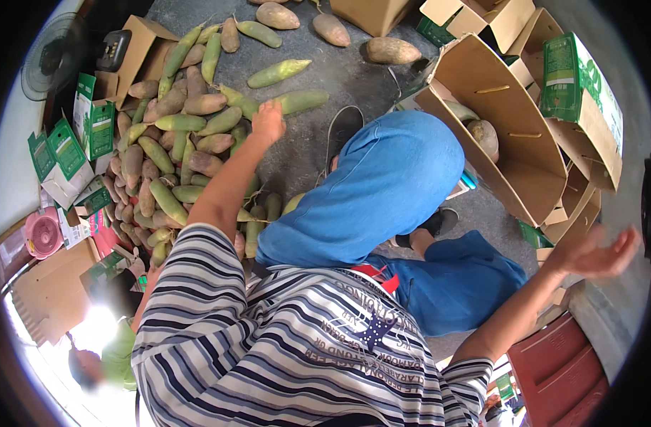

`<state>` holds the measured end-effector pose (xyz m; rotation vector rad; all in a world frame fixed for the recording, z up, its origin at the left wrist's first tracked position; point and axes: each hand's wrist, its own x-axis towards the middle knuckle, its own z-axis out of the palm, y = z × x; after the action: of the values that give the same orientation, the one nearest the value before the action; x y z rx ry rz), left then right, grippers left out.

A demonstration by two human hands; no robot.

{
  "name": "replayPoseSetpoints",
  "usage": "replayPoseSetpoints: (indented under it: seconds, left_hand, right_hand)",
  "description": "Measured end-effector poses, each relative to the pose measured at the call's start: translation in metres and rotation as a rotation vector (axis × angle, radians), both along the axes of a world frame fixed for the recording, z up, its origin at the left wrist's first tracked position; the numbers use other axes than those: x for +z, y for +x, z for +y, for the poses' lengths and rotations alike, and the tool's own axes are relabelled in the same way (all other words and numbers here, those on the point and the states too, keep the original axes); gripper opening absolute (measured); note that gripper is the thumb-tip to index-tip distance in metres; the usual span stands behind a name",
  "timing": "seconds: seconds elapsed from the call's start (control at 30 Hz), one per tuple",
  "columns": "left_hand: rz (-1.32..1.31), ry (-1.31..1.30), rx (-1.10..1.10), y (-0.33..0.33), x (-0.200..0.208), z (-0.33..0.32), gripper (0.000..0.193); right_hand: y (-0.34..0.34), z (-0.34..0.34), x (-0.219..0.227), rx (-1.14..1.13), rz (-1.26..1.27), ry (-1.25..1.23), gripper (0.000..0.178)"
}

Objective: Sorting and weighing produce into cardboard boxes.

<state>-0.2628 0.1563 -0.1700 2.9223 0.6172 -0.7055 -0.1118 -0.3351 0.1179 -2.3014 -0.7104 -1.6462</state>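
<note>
My left hand (pixel 269 124) reaches out to the far edge of a big heap of radishes, its fingers closed over the near end of a long green radish (pixel 302 101). Another green radish (pixel 278 73) lies on the floor just beyond it. In the heap, green radishes mix with brownish-pink roots (pixel 206 104). Out to the right, my right hand (pixel 600 254) is raised in the air with fingers apart and nothing in it. An opened cardboard box (pixel 493 92) stands right of my knee, with a brownish root (pixel 484 139) and a paler one inside.
More cardboard boxes (pixel 581 99) crowd the right side. Several loose roots (pixel 393 50) lie on the grey floor (pixel 354 78) ahead. Green-and-white cartons (pixel 66 153), a pink fan (pixel 44 233) and another person (pixel 119 356) are on the left. Dark red panels (pixel 560 373) stand at the lower right.
</note>
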Motion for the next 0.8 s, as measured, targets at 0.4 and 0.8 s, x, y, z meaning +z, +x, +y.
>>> replayPoseSetpoints:
  seconds: [0.4,0.8]
  left_hand:
    - [0.22,-0.204,0.244,0.04,-0.03,-0.002,0.082]
    - [0.119,0.035,0.164,0.024,-0.052,-0.035,0.059]
  right_hand:
    - [-0.023,0.031,-0.055,-0.069,1.441,-0.626,0.042]
    - [-0.02,0.027,-0.07,-0.017,1.472,-0.586,0.018]
